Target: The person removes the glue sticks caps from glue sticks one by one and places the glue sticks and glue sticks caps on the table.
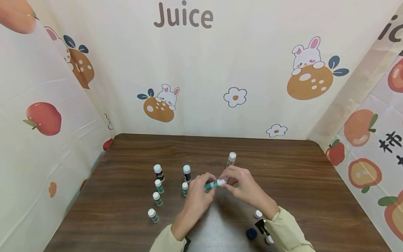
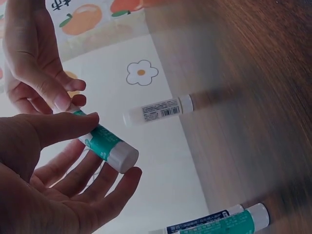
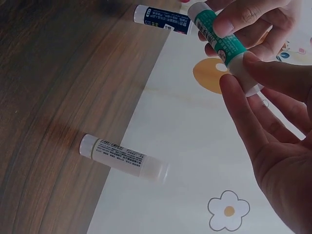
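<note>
Between both hands is a green glue stick (image 1: 211, 184) with a white cap (image 1: 222, 181), held tilted above the table. My left hand (image 1: 198, 194) grips its green barrel (image 2: 105, 141) between thumb and fingers. At the cap end, my right hand (image 1: 241, 182) pinches the white cap (image 3: 242, 73) with thumb and forefinger. Just behind the right hand a white glue stick (image 1: 231, 158) stands upright, its label showing in the left wrist view. Left of the left hand stand a dark blue glue stick (image 1: 187, 174) and a small green glue stick (image 1: 185, 189), both with white caps.
Farther left, another dark blue glue stick (image 1: 158, 172) and several green ones (image 1: 157, 198) stand in a column. Near the right forearm lie a white cap (image 1: 258, 214), a dark blue cap (image 1: 251, 233) and another white cap (image 1: 269, 239). A printed curtain (image 1: 201, 63) encloses the wooden table (image 1: 126, 157).
</note>
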Demonstrator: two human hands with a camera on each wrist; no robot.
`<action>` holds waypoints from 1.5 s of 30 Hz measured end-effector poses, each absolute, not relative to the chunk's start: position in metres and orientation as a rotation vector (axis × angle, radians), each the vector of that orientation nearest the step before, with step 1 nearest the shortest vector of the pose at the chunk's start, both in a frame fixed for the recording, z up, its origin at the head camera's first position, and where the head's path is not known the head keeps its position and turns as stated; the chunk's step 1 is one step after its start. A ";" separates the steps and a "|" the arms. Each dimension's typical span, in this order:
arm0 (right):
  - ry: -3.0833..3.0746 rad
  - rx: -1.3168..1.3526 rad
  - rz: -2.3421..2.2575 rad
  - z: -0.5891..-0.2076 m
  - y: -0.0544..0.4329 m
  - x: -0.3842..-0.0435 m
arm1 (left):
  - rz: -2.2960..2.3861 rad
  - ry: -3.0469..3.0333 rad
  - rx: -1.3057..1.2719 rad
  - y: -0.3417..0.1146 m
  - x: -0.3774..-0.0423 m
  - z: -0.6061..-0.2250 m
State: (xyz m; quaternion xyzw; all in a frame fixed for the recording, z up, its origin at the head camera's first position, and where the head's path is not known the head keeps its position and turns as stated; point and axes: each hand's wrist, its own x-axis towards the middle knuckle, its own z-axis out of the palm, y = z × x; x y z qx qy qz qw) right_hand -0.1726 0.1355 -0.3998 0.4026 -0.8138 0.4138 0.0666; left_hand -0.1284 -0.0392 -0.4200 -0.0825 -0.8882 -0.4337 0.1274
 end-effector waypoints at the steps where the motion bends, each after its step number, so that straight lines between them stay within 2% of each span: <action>1: -2.450 1.219 1.245 -0.400 0.135 -0.173 | -1.263 -2.590 -0.239 -0.039 -0.128 -0.420; 23: -2.392 1.188 1.242 -0.394 0.141 -0.172 | -1.255 -2.581 -0.214 -0.050 -0.124 -0.422; 45: -2.406 1.146 1.154 -0.403 0.159 -0.169 | -1.562 -2.535 -0.059 -0.073 -0.104 -0.432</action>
